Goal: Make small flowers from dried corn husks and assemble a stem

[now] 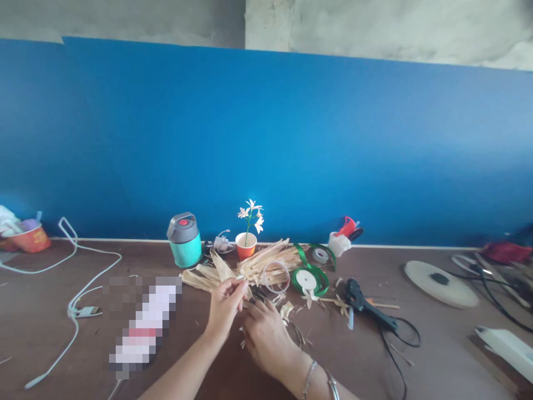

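My left hand (228, 299) is closed in a pinch, with a small pale bit (240, 278) showing at the fingertips. Just right of it, my right hand (266, 332) curls downward with its fingers bent. A dark object (259, 293) shows beyond its knuckles, and I cannot make out what the fingers hold. Dried corn husks (266, 262) lie in a pile behind both hands. A roll of clear tape (275, 278) and a spool of green ribbon (306, 279) sit to the right. Pale husk petals (286, 311) and scraps lie by my right hand.
A paper cup (246, 248) with a white-flowered stem (249, 223) stands behind the husks, a teal flask (184, 244) to its left. A black glue gun (366, 305) with a cord lies right. White cables (79, 289) cross the left side, near a pixelated object (145, 328).
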`<action>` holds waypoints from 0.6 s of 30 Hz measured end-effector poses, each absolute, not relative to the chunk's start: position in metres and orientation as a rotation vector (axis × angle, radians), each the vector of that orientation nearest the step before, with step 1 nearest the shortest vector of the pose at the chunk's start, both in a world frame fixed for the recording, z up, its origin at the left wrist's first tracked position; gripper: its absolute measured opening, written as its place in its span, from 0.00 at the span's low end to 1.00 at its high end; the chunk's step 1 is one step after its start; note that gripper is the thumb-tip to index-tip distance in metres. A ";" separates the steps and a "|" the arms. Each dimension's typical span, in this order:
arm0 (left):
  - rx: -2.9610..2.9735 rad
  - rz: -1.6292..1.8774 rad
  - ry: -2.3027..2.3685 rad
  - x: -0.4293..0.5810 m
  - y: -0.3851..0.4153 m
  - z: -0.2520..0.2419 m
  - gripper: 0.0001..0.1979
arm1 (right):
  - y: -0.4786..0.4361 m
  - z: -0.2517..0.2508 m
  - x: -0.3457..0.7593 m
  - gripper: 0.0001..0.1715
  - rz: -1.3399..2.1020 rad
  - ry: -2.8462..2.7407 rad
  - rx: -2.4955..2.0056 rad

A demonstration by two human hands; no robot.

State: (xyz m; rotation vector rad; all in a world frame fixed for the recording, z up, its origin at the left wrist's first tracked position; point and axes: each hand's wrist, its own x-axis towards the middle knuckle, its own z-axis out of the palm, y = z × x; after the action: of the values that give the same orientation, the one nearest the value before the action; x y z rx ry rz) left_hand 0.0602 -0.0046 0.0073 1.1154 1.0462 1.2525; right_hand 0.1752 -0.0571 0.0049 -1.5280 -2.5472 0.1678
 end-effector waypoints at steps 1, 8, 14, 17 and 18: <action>1.117 1.251 1.039 0.060 -0.004 0.007 0.18 | -0.057 0.005 0.175 0.10 0.164 -2.554 -1.520; 1.187 1.271 1.076 0.060 -0.005 0.005 0.16 | -0.045 0.019 0.192 0.08 0.588 -2.002 -1.446; 1.428 1.302 1.120 0.060 -0.005 -0.002 0.14 | -0.034 0.042 0.208 0.05 1.262 -1.210 -1.288; 1.542 1.318 1.137 0.059 -0.007 -0.004 0.12 | -0.037 0.049 0.208 0.08 1.375 -1.079 -1.193; 1.582 1.325 1.142 0.059 -0.008 -0.004 0.11 | -0.038 0.050 0.207 0.09 1.402 -1.048 -1.135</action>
State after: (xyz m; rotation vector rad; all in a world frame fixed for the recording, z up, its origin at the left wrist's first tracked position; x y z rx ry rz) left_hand 0.0589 -0.0079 -0.0036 1.5825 1.1423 1.3252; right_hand 0.2070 -0.0376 0.0497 -1.1353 -1.0478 1.4024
